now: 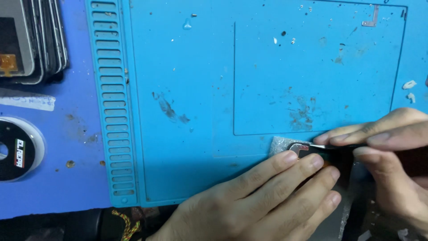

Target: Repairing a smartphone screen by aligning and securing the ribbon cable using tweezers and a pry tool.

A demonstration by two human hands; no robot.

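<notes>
Tweezers (332,146) between both hands (fingertip-pinched)

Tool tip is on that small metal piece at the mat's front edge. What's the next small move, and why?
Probably ease the thin tool slightly further under the small metal part. The left hand already pins the part on the blue mat, and the right hand has the tip at its edge.

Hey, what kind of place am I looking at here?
Likely a phone repair bench: a blue silicone work mat with slotted parts tray, a stack of phone screens at the top left, and tweezers in the right hand.
</notes>
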